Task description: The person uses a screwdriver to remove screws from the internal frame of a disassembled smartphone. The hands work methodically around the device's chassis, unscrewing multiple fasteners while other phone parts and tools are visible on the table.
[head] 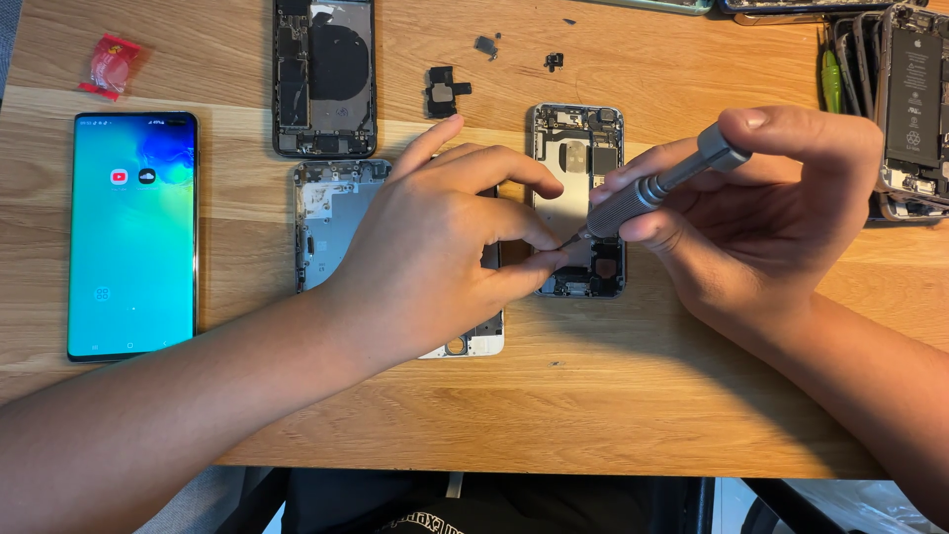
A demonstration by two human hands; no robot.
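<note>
An opened phone body (576,158) lies face-up on the wooden table (593,396), its inner parts exposed. My right hand (751,213) grips a grey metal screwdriver (652,186), tilted, with its tip down at the lower middle of that phone. My left hand (445,242) rests over a detached white screen panel (331,213) and pinches at the phone's left edge, close to the screwdriver tip. Whether a small part sits between the fingertips is too small to tell.
A lit smartphone (131,234) with a teal screen lies at the left. Another opened phone shell (324,77) sits at the top middle, with small loose black parts (445,91) beside it. Several disassembled phones (905,109) are stacked at the right edge. A red packet (111,65) lies top left.
</note>
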